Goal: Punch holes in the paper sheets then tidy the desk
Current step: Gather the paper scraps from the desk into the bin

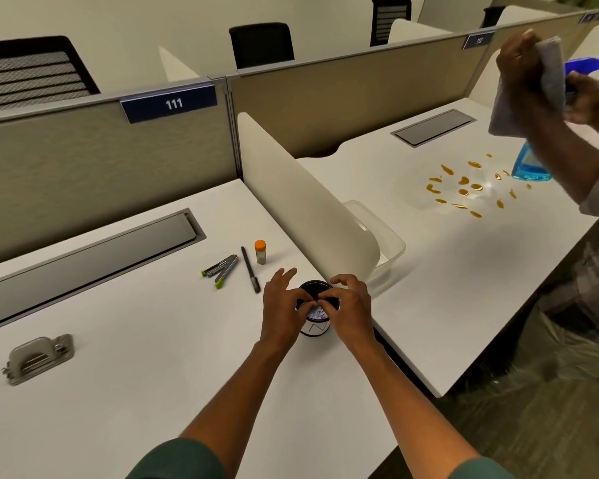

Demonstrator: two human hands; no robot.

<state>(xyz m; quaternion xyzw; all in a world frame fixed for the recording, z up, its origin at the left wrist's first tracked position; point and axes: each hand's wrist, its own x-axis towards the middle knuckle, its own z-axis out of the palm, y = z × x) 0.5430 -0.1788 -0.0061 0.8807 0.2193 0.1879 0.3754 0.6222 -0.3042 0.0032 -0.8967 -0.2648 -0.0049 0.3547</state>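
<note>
Hands: left hand (281,305) and right hand (350,307) met over a black cup (314,318), fingertips pinching something small and dark at its rim; what, I could not tell.
Paper: crumpled bits showed inside the cup, under the fingertips; no flat sheets visible.
Left to tidy: hole punch (38,357) far left of the fingers; stapler (222,268), pen (250,269) and small bottle (260,252) just beyond them.
Progress: judged punching done, tidying underway.

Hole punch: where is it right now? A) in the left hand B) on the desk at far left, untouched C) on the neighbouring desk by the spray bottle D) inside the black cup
B: the hole punch lies alone on the desk at far left, while both hands, left hand and right hand, pinch something small over the black cup.
</note>
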